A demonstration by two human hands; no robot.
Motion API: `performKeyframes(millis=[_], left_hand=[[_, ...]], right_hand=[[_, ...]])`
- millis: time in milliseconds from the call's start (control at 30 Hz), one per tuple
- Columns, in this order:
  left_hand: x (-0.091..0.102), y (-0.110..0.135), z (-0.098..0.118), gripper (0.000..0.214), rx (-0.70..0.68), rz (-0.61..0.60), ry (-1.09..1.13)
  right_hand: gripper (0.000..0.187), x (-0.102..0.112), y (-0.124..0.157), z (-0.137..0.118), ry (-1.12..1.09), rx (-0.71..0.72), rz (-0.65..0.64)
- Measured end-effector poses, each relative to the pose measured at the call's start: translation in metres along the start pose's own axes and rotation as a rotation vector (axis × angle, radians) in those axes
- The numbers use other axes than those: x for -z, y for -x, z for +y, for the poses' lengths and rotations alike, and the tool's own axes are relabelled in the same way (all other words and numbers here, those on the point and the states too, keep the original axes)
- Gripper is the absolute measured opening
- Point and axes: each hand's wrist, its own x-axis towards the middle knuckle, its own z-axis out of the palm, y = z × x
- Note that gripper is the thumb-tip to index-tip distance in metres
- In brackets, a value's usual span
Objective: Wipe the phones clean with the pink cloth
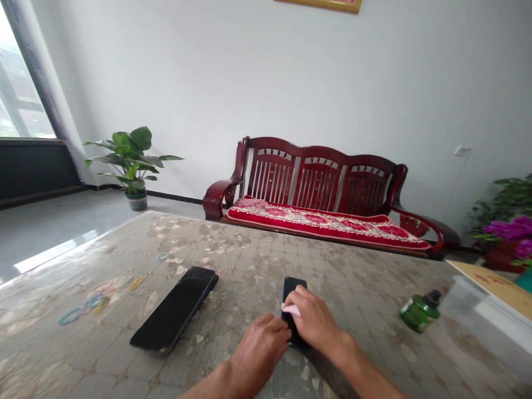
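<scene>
A dark smartphone (294, 285) lies flat on the patterned tablecloth in front of me. My right hand (311, 316) is over it, fingers closed on a small pale pink cloth (292, 310) that touches the screen. At the phone's lower left edge rests my left hand (266, 339), its fingers curled against the side and steadying it. The left fingertips are partly hidden. Farther left lies a larger black device (177, 310) with a dark screen, stacked on something thin and dark blue, apart from both hands.
Several coloured rubber bands (95, 301) are scattered at the table's left. To the right stand a green bottle (419, 311) with a black top and a clear plastic box (469, 310). Beyond the table (233, 249) are a wooden bench (316, 177) and a potted plant (135, 166).
</scene>
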Motion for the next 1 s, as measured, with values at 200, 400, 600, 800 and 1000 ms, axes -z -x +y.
performKeyframes(millis=[200,400,600,800,1000], left_hand=[[0.000,0.001,-0.002,0.014,-0.050,0.058,0.003],[0.001,0.001,0.000,0.014,-0.023,0.039,0.009],[0.003,0.001,0.000,0.012,-0.022,0.023,0.012],[0.005,0.000,0.000,0.008,-0.015,-0.018,0.001],[0.005,-0.001,0.001,0.008,-0.008,-0.013,0.013]], right_hand=[[0.021,0.002,-0.029,0.002,0.078,-0.132,0.046],[0.019,0.001,-0.008,-0.012,-0.012,-0.013,-0.050],[0.022,0.000,-0.020,-0.003,0.032,-0.041,-0.022],[0.022,-0.001,-0.043,0.011,0.097,-0.134,0.047],[0.018,-0.002,-0.024,0.001,0.017,-0.054,-0.023]])
